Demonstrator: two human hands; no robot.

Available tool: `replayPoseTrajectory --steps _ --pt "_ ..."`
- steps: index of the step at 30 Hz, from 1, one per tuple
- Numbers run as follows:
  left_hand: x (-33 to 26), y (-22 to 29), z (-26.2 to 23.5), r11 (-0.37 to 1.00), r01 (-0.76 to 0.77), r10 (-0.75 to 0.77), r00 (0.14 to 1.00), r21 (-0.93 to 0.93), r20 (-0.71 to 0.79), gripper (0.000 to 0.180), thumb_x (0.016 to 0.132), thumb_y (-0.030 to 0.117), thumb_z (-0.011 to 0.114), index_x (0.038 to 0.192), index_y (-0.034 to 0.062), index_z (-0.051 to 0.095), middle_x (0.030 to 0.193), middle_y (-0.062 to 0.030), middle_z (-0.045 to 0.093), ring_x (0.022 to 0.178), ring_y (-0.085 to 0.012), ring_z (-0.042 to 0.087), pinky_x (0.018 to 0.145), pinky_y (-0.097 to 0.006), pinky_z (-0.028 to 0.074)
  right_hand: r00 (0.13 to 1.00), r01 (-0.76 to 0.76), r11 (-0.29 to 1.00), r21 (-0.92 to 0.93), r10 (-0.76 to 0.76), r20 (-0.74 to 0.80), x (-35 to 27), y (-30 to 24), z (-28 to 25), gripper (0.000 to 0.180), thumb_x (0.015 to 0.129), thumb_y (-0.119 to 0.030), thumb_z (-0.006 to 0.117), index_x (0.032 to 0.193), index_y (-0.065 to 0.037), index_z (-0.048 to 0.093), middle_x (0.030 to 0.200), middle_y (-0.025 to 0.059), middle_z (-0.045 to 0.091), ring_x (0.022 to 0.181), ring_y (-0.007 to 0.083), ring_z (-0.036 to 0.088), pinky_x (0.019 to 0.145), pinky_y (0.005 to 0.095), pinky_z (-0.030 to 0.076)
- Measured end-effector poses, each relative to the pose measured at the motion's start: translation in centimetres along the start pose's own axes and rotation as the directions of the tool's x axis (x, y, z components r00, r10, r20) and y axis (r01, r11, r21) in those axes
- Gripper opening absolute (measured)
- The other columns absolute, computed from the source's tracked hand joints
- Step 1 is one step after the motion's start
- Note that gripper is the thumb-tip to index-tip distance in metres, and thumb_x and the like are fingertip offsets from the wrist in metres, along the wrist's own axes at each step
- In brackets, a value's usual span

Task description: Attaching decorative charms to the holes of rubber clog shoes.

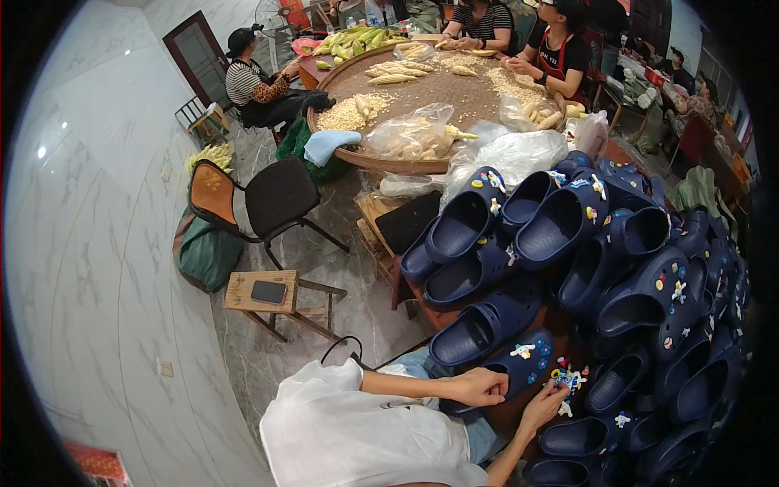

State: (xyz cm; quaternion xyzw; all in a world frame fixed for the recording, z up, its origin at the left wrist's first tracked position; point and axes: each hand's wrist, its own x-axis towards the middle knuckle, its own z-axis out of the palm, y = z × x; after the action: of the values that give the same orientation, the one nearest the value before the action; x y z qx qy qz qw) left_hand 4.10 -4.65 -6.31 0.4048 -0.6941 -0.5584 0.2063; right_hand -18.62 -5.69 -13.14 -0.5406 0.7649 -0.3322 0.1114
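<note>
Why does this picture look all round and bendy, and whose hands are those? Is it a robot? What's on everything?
No robot here! These are a person's own two bare hands. There's one picture, from a camera worn on their head, looking down; its wide fisheye lens bends straight edges.

The left hand is at a navy-blue clog with flower charms. The right hand touches small, colourful charms; whether it grips one is too small to tell. Many navy-blue clogs are heaped on the right.

Farther away, a big, round, brown woven tray holds pale corn kernels and cobs. A dark phone lies on a wooden stool.
</note>
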Motion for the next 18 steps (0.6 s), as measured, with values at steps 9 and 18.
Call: replayPoseTrajectory --steps 9,18 --pt "3.9 1.4 -0.3 0.906 -0.191 0.358 0.823 0.378 -0.442 0.046 0.082 0.012 0.070 0.123 -0.0002 0.055 0.124 -0.0202 0.053 0.117 -0.0374 0.050 0.095 -0.044 0.044 0.995 0.029 0.971 0.237 -0.051 0.091 -1.7 -3.1 1.4 0.038 0.096 -0.032 0.064 0.112 -0.001 0.050 0.079 0.0088 0.051 0.069 0.0192 0.050 0.061 0.0337 0.044" --pt "6.4 -2.2 1.6 0.885 -0.013 0.233 0.878 0.465 -0.418 0.062 0.084 0.015 0.068 0.136 -0.0078 0.043 0.138 -0.0337 0.043 0.121 -0.0465 0.047 0.102 -0.048 0.043 0.992 -0.001 0.979 0.202 -0.025 0.125 -1.9 -4.3 0.7 0.031 0.099 -0.029 0.059 0.108 -0.001 0.048 0.078 0.0133 0.051 0.067 0.0263 0.051 0.063 0.0400 0.044"
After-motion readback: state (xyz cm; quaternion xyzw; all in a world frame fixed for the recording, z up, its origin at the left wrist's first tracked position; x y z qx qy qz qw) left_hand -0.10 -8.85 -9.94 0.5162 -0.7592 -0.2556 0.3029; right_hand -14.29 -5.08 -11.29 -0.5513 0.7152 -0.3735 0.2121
